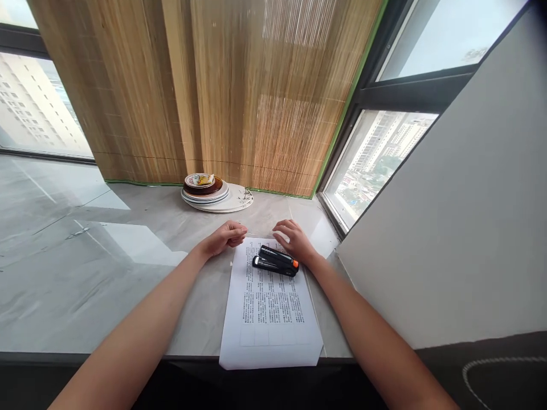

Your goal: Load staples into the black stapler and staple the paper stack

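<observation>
A printed sheet of paper (269, 319) lies on the grey stone ledge (106, 285), its near edge hanging slightly over the front. A black stapler (275, 261) with an orange end rests across the top of the sheet. My left hand (225, 236) sits at the paper's far left corner, fingers curled in a loose pinch; whether anything is in them is hidden. My right hand (294, 239) lies just behind the stapler, fingers spread and bent, touching the paper's far right edge.
A stack of plates (213, 193) stands at the back of the ledge against a bamboo blind (222, 91). Windows (376, 159) are on both sides. A grey wall panel (461, 216) closes the right side.
</observation>
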Action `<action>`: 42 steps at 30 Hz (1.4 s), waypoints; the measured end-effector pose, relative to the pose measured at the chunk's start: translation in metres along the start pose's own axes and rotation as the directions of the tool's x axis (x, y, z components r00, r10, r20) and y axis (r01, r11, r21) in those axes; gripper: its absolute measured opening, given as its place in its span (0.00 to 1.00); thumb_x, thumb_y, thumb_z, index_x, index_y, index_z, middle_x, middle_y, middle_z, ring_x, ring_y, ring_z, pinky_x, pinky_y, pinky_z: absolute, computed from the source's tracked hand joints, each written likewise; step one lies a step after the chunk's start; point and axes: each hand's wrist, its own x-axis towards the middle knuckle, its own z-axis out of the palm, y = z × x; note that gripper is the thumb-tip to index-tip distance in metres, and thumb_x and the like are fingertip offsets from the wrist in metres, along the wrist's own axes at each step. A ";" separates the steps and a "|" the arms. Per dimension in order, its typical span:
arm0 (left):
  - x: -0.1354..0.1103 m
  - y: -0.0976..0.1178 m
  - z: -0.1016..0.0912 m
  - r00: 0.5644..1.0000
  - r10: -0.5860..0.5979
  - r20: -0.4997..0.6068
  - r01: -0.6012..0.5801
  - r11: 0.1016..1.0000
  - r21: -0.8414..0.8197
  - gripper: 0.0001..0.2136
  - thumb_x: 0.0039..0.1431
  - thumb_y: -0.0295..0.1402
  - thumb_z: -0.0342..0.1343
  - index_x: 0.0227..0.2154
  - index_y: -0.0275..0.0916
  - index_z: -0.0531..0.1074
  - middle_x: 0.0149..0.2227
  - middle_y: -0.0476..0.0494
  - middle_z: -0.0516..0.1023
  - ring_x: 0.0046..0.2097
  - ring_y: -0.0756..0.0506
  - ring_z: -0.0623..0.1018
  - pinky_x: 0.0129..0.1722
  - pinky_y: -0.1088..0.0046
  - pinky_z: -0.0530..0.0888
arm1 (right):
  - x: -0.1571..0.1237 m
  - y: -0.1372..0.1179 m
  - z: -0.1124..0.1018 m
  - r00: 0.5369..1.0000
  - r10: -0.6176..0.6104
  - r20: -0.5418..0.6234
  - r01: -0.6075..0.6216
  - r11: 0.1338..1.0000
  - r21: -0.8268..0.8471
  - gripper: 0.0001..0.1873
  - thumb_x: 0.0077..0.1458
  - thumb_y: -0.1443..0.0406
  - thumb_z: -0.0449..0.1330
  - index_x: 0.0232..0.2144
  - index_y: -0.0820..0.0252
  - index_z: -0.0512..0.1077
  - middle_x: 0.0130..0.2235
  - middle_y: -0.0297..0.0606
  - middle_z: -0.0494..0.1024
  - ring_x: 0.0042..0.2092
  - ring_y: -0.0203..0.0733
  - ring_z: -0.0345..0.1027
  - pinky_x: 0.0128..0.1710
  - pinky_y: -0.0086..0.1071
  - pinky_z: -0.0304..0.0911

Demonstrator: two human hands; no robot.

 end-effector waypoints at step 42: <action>0.003 0.004 0.010 0.992 -0.094 0.081 0.069 0.961 0.269 0.27 0.65 0.50 0.58 0.19 0.39 0.54 0.22 0.54 0.48 0.24 0.53 0.48 0.24 0.71 0.46 | 0.000 -0.032 -0.027 0.971 0.202 -0.130 -0.180 0.970 0.166 0.28 0.65 0.59 0.52 0.18 0.56 0.42 0.20 0.28 0.43 0.24 0.34 0.35 0.26 0.35 0.39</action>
